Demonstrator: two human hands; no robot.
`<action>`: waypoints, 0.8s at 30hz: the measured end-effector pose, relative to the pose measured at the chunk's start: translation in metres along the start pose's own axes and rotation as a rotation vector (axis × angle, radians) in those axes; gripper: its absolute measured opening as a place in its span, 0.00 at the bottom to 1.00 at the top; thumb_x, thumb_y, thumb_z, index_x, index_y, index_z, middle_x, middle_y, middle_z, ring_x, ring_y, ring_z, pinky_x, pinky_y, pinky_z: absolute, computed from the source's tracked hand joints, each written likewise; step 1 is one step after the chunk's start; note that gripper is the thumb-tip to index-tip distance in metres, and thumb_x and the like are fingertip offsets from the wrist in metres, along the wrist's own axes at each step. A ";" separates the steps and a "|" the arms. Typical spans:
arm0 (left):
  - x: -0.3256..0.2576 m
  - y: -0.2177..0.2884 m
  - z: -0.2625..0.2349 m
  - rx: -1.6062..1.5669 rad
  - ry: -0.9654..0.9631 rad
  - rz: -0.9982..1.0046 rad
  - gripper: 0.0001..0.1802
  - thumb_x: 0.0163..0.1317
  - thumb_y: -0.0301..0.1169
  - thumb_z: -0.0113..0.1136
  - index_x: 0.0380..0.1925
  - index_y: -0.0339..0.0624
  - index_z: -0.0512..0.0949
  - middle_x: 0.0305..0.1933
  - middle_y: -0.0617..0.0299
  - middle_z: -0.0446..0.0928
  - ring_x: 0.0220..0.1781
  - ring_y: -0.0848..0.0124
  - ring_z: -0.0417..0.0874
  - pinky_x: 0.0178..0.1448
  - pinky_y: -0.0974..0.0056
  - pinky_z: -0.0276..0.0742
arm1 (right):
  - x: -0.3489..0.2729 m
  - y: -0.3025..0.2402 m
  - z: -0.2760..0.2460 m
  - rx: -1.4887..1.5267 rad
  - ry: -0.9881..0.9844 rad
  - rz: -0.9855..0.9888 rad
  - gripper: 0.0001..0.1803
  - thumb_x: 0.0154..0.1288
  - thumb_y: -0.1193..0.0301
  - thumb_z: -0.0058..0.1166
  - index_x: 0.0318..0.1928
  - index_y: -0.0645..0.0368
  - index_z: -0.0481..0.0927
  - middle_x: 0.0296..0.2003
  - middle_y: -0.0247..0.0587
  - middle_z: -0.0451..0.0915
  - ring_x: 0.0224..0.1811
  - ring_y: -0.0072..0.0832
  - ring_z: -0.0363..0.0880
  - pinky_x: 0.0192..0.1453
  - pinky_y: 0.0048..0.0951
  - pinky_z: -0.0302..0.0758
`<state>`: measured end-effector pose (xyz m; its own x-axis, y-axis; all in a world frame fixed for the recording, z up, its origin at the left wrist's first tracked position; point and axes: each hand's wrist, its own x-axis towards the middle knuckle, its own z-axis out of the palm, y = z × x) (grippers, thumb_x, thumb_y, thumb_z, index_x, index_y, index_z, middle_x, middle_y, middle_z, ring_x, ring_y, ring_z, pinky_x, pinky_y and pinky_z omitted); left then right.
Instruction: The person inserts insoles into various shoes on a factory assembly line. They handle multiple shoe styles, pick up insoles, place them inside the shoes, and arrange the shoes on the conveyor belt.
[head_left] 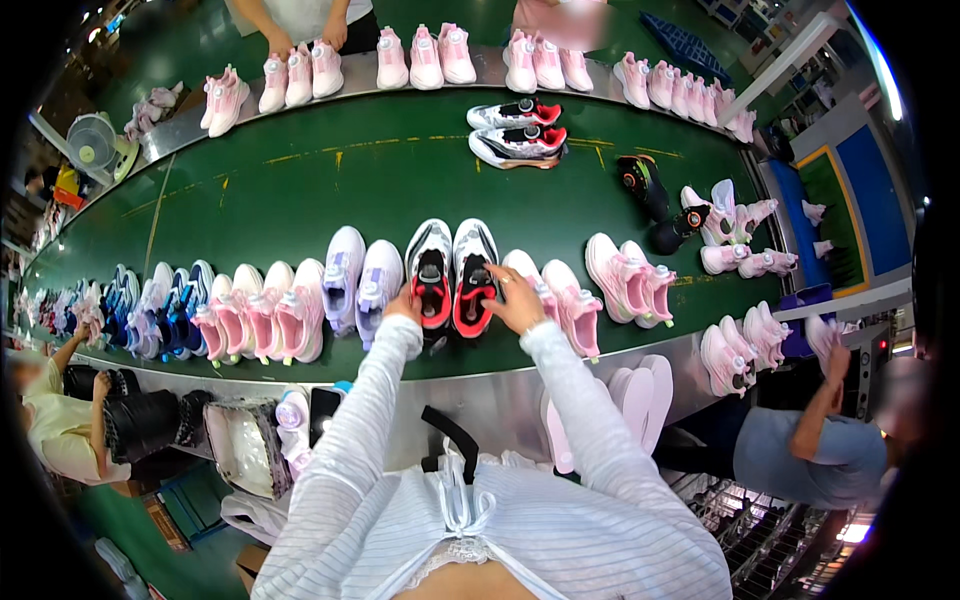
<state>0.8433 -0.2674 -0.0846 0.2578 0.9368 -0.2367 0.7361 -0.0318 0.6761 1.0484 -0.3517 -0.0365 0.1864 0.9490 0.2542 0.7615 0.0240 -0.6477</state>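
Note:
A pair of white and grey sneakers with black and red insides stands side by side on the green conveyor belt (300,190), toes pointing away from me. My left hand (403,304) grips the rear outer side of the left sneaker (430,242); part of its fingers is hidden. At the right sneaker (474,240), my right hand (516,302) has its thumb near the heel and its fingers along the collar. Lilac sneakers (345,262) stand just left of the pair. Beside my right hand is a pink and white pair (572,300).
Rows of pink sneakers (290,300) and blue sneakers (190,310) line the near edge. More pink sneakers (425,58) stand on the far ledge. Loose white-red sneakers (515,143) and black shoes (645,187) lie on the belt. Insoles (640,400) rest by my right forearm. Co-workers stand around.

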 end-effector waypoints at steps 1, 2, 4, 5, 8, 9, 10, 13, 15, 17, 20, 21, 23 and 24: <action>0.005 0.008 -0.002 0.026 -0.028 0.002 0.17 0.55 0.33 0.47 0.46 0.45 0.68 0.39 0.47 0.73 0.43 0.52 0.72 0.46 0.58 0.68 | 0.008 0.011 0.007 0.028 -0.077 -0.018 0.23 0.49 0.66 0.52 0.48 0.54 0.68 0.40 0.44 0.74 0.41 0.42 0.72 0.44 0.37 0.68; 0.007 0.014 -0.005 0.053 -0.058 0.001 0.17 0.55 0.33 0.47 0.45 0.44 0.68 0.39 0.47 0.73 0.43 0.52 0.73 0.46 0.58 0.67 | 0.015 0.021 0.013 0.059 -0.157 -0.032 0.23 0.49 0.65 0.52 0.48 0.55 0.68 0.39 0.45 0.74 0.41 0.43 0.72 0.45 0.37 0.68; 0.010 0.014 -0.012 0.137 -0.087 -0.016 0.16 0.54 0.32 0.47 0.43 0.43 0.70 0.39 0.47 0.73 0.43 0.52 0.73 0.46 0.57 0.67 | 0.039 0.020 0.016 0.032 -0.279 0.139 0.20 0.49 0.67 0.53 0.44 0.60 0.72 0.32 0.50 0.76 0.33 0.39 0.76 0.37 0.33 0.70; 0.018 -0.012 -0.010 0.207 -0.108 -0.024 0.16 0.55 0.34 0.46 0.44 0.49 0.69 0.38 0.49 0.74 0.42 0.53 0.73 0.46 0.56 0.68 | 0.050 0.011 0.018 0.008 -0.264 0.122 0.18 0.49 0.66 0.52 0.41 0.61 0.73 0.29 0.50 0.76 0.30 0.39 0.76 0.36 0.33 0.70; 0.011 -0.003 -0.011 0.169 -0.141 -0.010 0.15 0.55 0.34 0.46 0.43 0.47 0.70 0.39 0.49 0.74 0.43 0.53 0.73 0.46 0.55 0.68 | 0.084 0.039 0.009 0.033 -0.271 0.219 0.16 0.48 0.64 0.51 0.35 0.62 0.76 0.25 0.51 0.76 0.28 0.39 0.76 0.34 0.32 0.70; 0.010 0.000 -0.012 0.228 -0.112 -0.064 0.15 0.55 0.35 0.46 0.42 0.46 0.71 0.39 0.49 0.74 0.43 0.53 0.73 0.46 0.56 0.68 | 0.094 0.047 0.006 0.029 -0.282 0.237 0.16 0.46 0.63 0.53 0.32 0.63 0.76 0.24 0.51 0.76 0.27 0.40 0.76 0.33 0.32 0.70; 0.010 0.001 -0.013 0.227 -0.109 -0.063 0.15 0.55 0.35 0.46 0.42 0.46 0.71 0.39 0.49 0.74 0.43 0.53 0.73 0.46 0.56 0.68 | 0.101 0.053 0.002 -0.029 -0.309 0.288 0.16 0.46 0.63 0.54 0.32 0.62 0.77 0.23 0.49 0.77 0.26 0.36 0.77 0.32 0.30 0.71; 0.009 -0.006 -0.017 0.237 -0.090 -0.026 0.15 0.55 0.35 0.46 0.42 0.47 0.71 0.38 0.49 0.74 0.43 0.53 0.73 0.46 0.55 0.67 | 0.108 0.053 -0.006 0.103 -0.442 0.379 0.14 0.46 0.64 0.56 0.31 0.62 0.78 0.22 0.44 0.77 0.24 0.29 0.76 0.30 0.28 0.70; 0.012 -0.009 -0.018 0.235 -0.098 0.006 0.15 0.55 0.36 0.46 0.42 0.46 0.71 0.38 0.49 0.74 0.42 0.52 0.72 0.46 0.55 0.67 | 0.107 0.052 -0.008 0.120 -0.528 0.366 0.13 0.46 0.65 0.56 0.31 0.61 0.78 0.22 0.40 0.77 0.24 0.23 0.74 0.29 0.27 0.70; 0.014 -0.006 -0.016 0.207 -0.093 0.036 0.15 0.55 0.36 0.46 0.43 0.46 0.70 0.38 0.48 0.73 0.42 0.51 0.72 0.46 0.55 0.67 | 0.098 0.052 -0.006 0.115 -0.542 0.343 0.15 0.45 0.64 0.56 0.33 0.61 0.78 0.25 0.44 0.77 0.28 0.31 0.75 0.34 0.29 0.70; 0.020 0.002 -0.011 0.205 -0.110 0.082 0.19 0.54 0.33 0.49 0.49 0.48 0.66 0.40 0.49 0.73 0.45 0.52 0.72 0.48 0.57 0.67 | 0.077 0.048 0.000 0.114 -0.555 0.277 0.19 0.45 0.63 0.56 0.38 0.61 0.76 0.29 0.49 0.77 0.32 0.38 0.76 0.39 0.31 0.69; 0.024 -0.006 -0.009 0.129 -0.090 0.263 0.22 0.53 0.32 0.51 0.51 0.50 0.63 0.42 0.49 0.72 0.46 0.52 0.72 0.49 0.59 0.67 | 0.068 0.042 0.006 0.121 -0.508 0.262 0.20 0.46 0.64 0.56 0.39 0.62 0.75 0.29 0.49 0.77 0.32 0.38 0.76 0.39 0.31 0.70; 0.036 -0.015 -0.008 -0.085 -0.216 0.270 0.29 0.50 0.29 0.55 0.55 0.52 0.60 0.48 0.49 0.69 0.50 0.55 0.70 0.52 0.62 0.66 | 0.057 0.034 0.015 0.364 -0.533 0.308 0.23 0.47 0.67 0.56 0.45 0.63 0.71 0.32 0.49 0.77 0.33 0.37 0.76 0.40 0.31 0.70; 0.038 -0.019 -0.009 -0.087 -0.216 0.270 0.29 0.50 0.29 0.55 0.55 0.52 0.60 0.48 0.49 0.69 0.50 0.55 0.70 0.52 0.62 0.66 | 0.052 0.036 0.015 0.331 -0.664 0.333 0.24 0.47 0.68 0.56 0.46 0.63 0.70 0.34 0.49 0.77 0.36 0.34 0.76 0.41 0.29 0.70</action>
<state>0.8338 -0.2281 -0.1004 0.5695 0.8027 -0.1771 0.5692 -0.2297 0.7894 1.0761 -0.2971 -0.0569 -0.1155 0.9086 -0.4013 0.4884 -0.2999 -0.8195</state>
